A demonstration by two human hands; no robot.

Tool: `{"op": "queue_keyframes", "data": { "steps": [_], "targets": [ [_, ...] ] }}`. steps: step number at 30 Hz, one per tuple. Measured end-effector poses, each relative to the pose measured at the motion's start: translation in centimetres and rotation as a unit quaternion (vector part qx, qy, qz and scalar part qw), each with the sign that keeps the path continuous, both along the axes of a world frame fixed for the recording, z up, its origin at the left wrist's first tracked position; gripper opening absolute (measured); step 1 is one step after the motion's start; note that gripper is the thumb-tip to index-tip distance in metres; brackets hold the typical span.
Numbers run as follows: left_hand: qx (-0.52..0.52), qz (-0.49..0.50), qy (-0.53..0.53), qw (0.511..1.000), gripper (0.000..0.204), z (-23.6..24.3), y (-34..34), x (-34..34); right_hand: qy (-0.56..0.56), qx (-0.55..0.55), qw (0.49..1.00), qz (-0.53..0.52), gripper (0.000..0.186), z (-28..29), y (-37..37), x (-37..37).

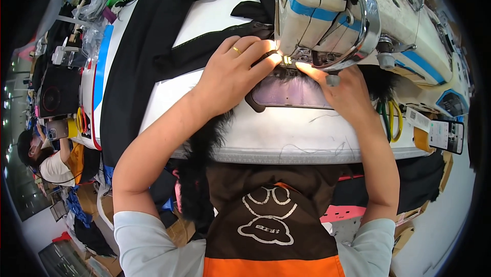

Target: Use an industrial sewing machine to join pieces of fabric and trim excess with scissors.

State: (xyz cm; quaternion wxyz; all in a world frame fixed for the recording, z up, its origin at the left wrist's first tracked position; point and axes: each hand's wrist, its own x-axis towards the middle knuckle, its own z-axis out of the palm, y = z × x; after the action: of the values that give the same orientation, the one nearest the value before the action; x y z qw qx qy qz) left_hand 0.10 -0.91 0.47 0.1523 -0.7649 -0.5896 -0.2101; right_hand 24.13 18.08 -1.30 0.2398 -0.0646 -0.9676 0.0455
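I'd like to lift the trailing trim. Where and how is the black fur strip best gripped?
Probably pinch the black fur strip just below the table's near edge, reaching from the person's left, beneath the left forearm. There it hangs loose and limp, apart from the left hand and sewing machine.

A smooth, glossy sewing machine [308,18] is gleaming, its curved metal bar [372,26] is shining mirror-bright, while shaggy black fur trim [206,141] is bristling, black cloth [132,72] is appearing matt and a smooth white tabletop [286,129] is showing a soft sheen.
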Motion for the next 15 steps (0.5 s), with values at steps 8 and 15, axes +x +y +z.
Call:
{"op": "queue_keyframes", "data": {
  "steps": [8,15],
  "targets": [
    [-0.016,0.022,-0.021,0.999,0.031,-0.4,-1.3,1.3,-0.064,-0.013,0.998,0.004,0.051,-1.0,0.2,0.5],
    [-0.045,0.03,-0.085,0.995,0.031,-1.1,-0.3,0.2,0.021,-0.046,0.999,0.019,0.018,-0.6,-0.3,-0.2]
  ]
}}
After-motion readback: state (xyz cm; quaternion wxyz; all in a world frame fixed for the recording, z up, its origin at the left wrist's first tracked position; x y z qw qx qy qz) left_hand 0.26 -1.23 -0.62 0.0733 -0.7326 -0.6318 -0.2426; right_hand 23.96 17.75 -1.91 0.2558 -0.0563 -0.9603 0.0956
